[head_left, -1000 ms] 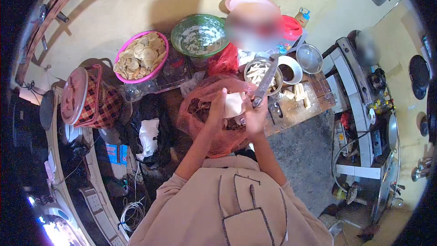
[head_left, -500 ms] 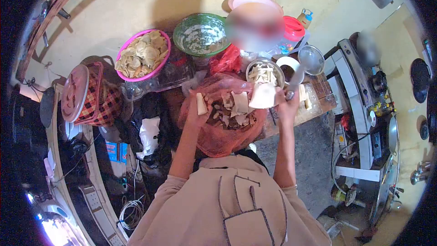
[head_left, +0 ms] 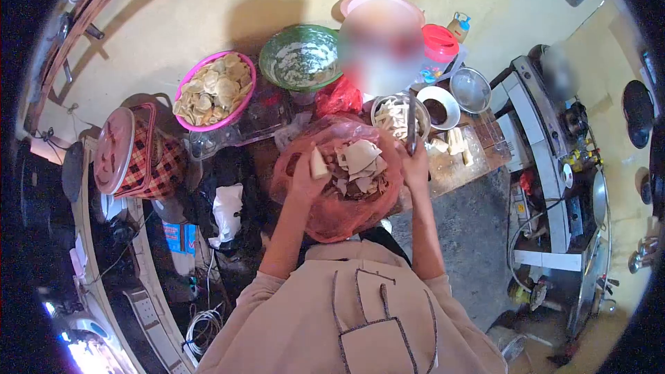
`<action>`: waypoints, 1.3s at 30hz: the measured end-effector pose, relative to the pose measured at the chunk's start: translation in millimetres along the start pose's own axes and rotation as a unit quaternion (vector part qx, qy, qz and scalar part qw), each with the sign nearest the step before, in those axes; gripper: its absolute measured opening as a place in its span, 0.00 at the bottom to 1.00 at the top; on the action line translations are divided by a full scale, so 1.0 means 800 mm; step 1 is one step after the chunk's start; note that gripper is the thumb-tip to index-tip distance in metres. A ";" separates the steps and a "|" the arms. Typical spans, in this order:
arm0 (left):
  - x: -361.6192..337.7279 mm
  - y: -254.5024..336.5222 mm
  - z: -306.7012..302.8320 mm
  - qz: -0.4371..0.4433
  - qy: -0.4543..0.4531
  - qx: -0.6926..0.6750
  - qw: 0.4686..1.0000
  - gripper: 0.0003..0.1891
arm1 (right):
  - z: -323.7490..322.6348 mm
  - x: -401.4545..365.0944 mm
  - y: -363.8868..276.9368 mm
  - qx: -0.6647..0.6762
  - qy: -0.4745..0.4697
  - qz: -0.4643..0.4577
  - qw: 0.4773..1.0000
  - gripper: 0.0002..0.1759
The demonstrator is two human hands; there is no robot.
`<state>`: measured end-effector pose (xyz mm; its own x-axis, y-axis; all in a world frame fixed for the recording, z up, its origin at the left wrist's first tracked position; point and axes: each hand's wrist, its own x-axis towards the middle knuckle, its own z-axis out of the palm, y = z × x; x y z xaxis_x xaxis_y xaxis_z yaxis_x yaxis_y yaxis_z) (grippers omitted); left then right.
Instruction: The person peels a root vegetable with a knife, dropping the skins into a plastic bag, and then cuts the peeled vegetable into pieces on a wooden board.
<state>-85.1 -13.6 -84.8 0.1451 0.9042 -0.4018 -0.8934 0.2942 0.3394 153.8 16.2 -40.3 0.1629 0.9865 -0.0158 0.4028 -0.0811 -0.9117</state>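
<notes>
The wooden table [head_left: 443,174] shows its bare part right of the centre of the frame. At the centre lies a translucent red plastic bag [head_left: 332,220], with its mouth wide open. Inside is a loose heap of peelings [head_left: 361,159], pale on one face and brownish on the other. The steel bowl [head_left: 373,114], with pale cut strips [head_left: 392,118] in it, is just above and right of the bag.

The left hand [head_left: 305,179] is at the left part of the bag's mouth, its fingers closed around a piece. The right hand [head_left: 416,163] is at the right edge of the bag, closed on the handle of a knife [head_left: 412,121]. The blade goes toward the top of the frame, seen nearly on its edge, before the right side of the bowl.

Smallest is the pale root piece [head_left: 318,165], probably peeled. It sticks out at the upper right of the left hand, its long axis almost vertical in the frame, with the top leaning slightly left. From the right hand it lies to the left, across the peelings, well apart from the blade.
</notes>
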 end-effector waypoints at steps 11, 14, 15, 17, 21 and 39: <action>0.035 -0.210 0.068 -0.104 -0.151 0.028 0.983 0.20 | -0.051 -0.082 0.006 0.166 -0.002 0.095 0.982 0.17; 0.042 -0.228 0.089 0.020 -0.151 0.287 0.946 0.17 | -0.088 -0.060 0.051 0.181 0.058 0.082 0.978 0.14; 0.046 -0.236 0.086 0.084 -0.112 0.387 0.911 0.16 | -0.106 -0.048 0.067 0.143 0.100 0.091 0.981 0.12; 0.045 -0.221 0.100 0.067 -0.103 0.394 0.911 0.13 | -0.131 0.008 0.203 0.024 0.256 -0.054 0.965 0.13; 0.013 -0.151 0.133 0.087 -0.104 0.372 0.918 0.11 | -0.203 0.070 0.217 -0.194 0.269 0.069 0.941 0.16; -0.006 -0.187 0.115 0.222 0.007 0.689 0.689 0.08 | -0.188 0.095 0.207 -0.027 0.083 -0.031 0.996 0.24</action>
<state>86.7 -33.3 -55.4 -0.0252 0.9997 -0.0019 0.4063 0.0120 0.9137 368.5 56.4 -130.7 0.2799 0.9534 0.1123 0.4633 -0.0317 -0.8856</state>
